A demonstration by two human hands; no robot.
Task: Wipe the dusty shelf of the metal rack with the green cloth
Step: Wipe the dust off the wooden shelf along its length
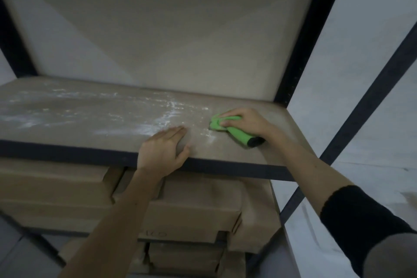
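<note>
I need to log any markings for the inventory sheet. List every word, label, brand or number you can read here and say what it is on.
Nothing can be read for certain.
Cardboard box under the shelf: faint dark printed letters along its lower front edge, too blurred to read.
Green cloth, shelf, rack frame and the other boxes: no text visible.

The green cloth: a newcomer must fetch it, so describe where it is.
On the metal rack's dusty shelf, look toward the right end. The green cloth lies bunched under the right hand, the only bright green thing there.
</note>
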